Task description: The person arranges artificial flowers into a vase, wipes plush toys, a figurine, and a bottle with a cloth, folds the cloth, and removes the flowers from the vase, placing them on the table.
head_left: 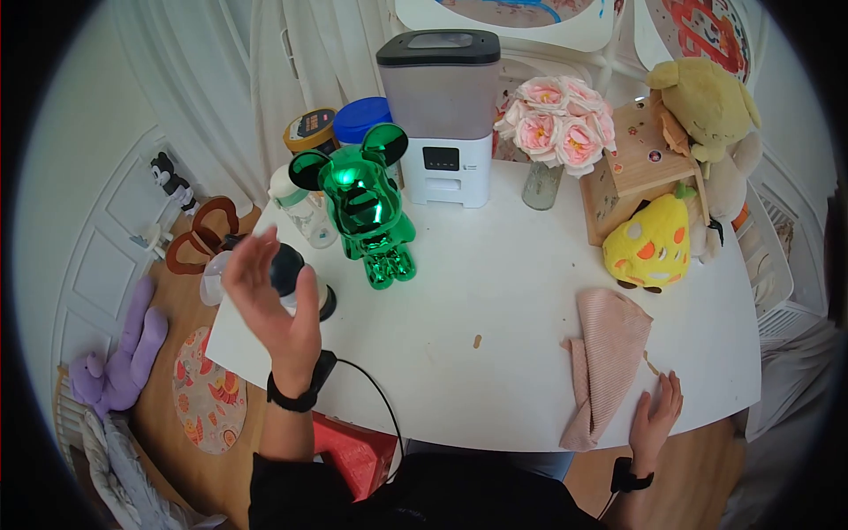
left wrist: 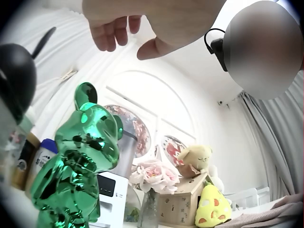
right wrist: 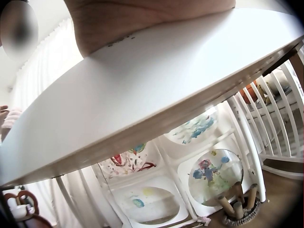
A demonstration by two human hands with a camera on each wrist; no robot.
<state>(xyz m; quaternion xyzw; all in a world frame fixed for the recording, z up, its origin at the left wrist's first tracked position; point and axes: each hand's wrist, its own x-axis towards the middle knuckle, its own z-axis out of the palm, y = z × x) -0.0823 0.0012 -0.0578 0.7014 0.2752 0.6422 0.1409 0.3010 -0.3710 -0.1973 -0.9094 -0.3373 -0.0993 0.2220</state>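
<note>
The left hand [head_left: 274,300] is raised above the table's left side, fingers loosely bent and holding nothing, over a dark-topped object [head_left: 287,268] it partly hides. In the left wrist view that hand [left wrist: 154,23] hangs in the air above a shiny green bear figure [left wrist: 78,161]. The green figure [head_left: 367,208] stands upright, right of the hand. At the table's front right the right hand [head_left: 655,422] rests on the white top [head_left: 495,397], beside a pink ribbed cloth [head_left: 609,362]. In the right wrist view the right hand [right wrist: 147,21] lies on the tabletop [right wrist: 142,80].
A pet feeder [head_left: 448,168], blue-lidded tub [head_left: 362,119] and clear bottle [head_left: 305,212] stand at the back. Further right are pink flowers [head_left: 561,128] in a glass vase, a wooden box [head_left: 636,159] with plush toys, and a yellow plush [head_left: 652,243]. A cable [head_left: 389,402] hangs from the left wrist.
</note>
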